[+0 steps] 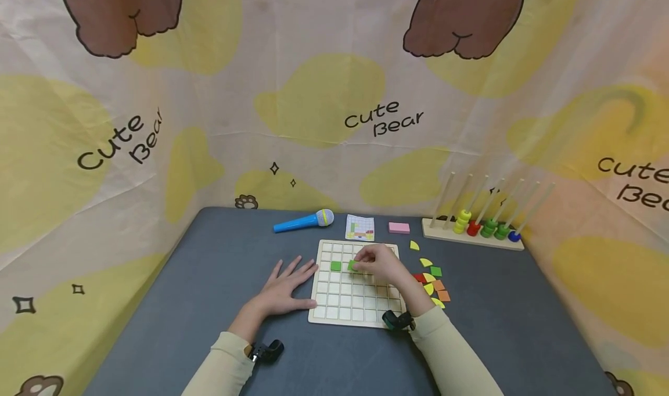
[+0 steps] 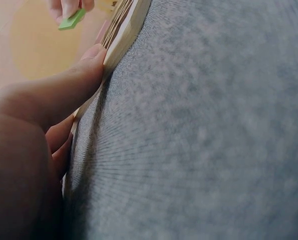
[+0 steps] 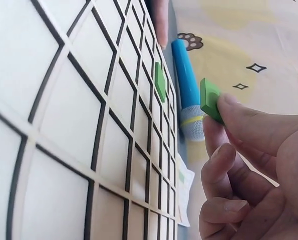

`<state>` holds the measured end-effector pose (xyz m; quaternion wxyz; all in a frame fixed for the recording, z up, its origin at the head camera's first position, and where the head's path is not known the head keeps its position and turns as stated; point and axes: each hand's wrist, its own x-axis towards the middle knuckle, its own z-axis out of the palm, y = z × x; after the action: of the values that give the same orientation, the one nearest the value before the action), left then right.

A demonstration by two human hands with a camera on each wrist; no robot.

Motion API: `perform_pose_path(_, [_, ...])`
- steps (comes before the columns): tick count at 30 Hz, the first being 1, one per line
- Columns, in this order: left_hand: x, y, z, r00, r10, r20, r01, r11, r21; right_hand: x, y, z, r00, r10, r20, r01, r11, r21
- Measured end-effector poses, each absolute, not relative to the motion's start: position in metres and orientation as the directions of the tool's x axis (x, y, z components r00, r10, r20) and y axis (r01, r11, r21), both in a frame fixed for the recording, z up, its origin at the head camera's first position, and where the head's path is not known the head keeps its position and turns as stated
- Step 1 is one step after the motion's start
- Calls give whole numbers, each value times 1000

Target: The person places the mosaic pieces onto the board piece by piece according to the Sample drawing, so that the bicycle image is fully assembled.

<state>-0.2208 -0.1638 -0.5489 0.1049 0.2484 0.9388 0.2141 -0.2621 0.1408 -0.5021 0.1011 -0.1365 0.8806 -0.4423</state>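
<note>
A pale wooden grid board (image 1: 326,313) with white square cells lies on the table. My right hand (image 1: 383,262) is over its upper part and pinches a green square tile (image 3: 209,100) between thumb and fingers; in the right wrist view the tile is held up off the grid. Another green square tile (image 1: 335,266) sits in a cell in the upper left of the board. Fingers spread, my left hand (image 1: 282,290) rests at the board's left edge, and its thumb (image 2: 83,70) touches the side of the frame in the left wrist view.
Behind the board lie a blue toy microphone (image 1: 300,221), a printed pattern card (image 1: 360,227) and a pink block (image 1: 399,228). Right of it are loose yellow quarter-round pieces (image 1: 425,262), orange tiles (image 1: 443,295) and a green tile (image 1: 436,272). A peg rack with coloured beads (image 1: 473,237) stands at the back right.
</note>
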Motion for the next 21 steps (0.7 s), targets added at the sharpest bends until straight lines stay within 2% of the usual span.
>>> perform_pose_path(21, [-220, -164, -551, -863, 498, -84, 415, 794, 445, -265, 106, -516, -913, -406, -40, -227, 586, -778])
